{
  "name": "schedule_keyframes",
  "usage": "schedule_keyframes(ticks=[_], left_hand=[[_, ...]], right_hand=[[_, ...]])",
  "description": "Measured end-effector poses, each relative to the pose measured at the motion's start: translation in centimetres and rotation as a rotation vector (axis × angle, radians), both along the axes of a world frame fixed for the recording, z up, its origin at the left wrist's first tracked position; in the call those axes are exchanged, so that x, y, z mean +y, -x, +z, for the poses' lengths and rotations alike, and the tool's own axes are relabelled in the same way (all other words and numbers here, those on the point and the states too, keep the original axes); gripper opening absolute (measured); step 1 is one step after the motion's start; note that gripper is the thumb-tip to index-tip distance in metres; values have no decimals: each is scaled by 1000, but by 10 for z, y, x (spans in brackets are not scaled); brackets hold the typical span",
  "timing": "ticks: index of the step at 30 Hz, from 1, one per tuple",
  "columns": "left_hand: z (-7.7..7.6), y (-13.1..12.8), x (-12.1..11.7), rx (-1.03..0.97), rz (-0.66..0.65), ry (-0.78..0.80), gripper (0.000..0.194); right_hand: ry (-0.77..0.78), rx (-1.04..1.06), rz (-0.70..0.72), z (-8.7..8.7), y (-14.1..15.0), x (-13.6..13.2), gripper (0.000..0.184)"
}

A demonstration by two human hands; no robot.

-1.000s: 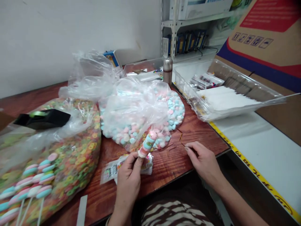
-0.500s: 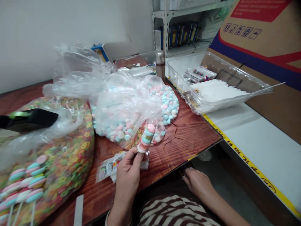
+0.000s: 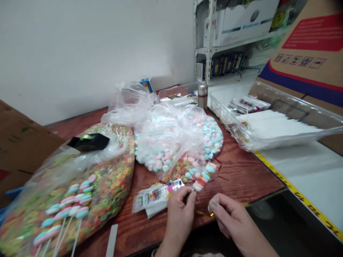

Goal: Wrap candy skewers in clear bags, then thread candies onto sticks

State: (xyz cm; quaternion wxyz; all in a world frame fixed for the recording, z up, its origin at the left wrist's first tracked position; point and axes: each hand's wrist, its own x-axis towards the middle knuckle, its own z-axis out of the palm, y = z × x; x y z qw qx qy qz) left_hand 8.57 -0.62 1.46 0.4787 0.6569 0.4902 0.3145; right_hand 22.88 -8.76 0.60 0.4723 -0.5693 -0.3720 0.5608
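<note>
My left hand [image 3: 180, 207] pinches a marshmallow candy skewer [image 3: 205, 176] at its lower end. The skewer tilts up to the right, its pink, blue and white pieces stacked and seemingly wrapped in clear film. Close by on the right, my right hand [image 3: 227, 216] has thumb and finger pressed together on a thin gold twist tie [image 3: 211, 214], mostly hidden by the fingers. Printed clear wrappers [image 3: 155, 196] lie on the table just left of my left hand. Past the skewer, thin copper-coloured twist ties [image 3: 220, 171] rest on the wood.
A bag of ring candies [image 3: 118, 182] fills the left, bearing finished skewers [image 3: 77, 200] and a black tape dispenser [image 3: 89, 142]. Behind lies a bag of marshmallows [image 3: 171, 135]. A clear tray [image 3: 257, 142] of white sticks, a metal flask [image 3: 202, 96] and a cardboard box [image 3: 308, 71] stand around.
My right hand has risen from near my lap to beside my left hand, with the gold tie. The skewer has tilted further right and lower. The view has shifted left and up.
</note>
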Motion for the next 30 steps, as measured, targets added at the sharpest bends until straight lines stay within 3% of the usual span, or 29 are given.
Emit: schedule_keyframes(ticks=[2, 4, 7, 10, 14, 21, 25, 30], left_hand=[[0, 0, -1, 59, 9, -114, 18], [-2, 1, -1, 55, 20, -101, 17], [-9, 2, 2, -71, 48, 159, 20], [-14, 0, 3, -358, 100, 498, 26], [-10, -5, 4, -737, 227, 695, 28], [-4, -6, 4, -870, 154, 734, 25], [-7, 2, 7, -824, 47, 641, 22], [-11, 12, 8, -727, -170, 586, 23]], right_hand=[[-7, 90, -12, -6, 9, 10, 38], [-86, 40, -39, -10, 13, 15, 38], [-169, -61, -100, -14, 13, 18, 30], [-185, -34, -132, -16, 11, 21, 28], [-135, 62, -123, -22, 10, 25, 29], [-111, 81, -91, -20, 13, 26, 30], [100, 439, -54, -14, 6, 30, 37], [284, 757, 154, -19, 0, 30, 49]])
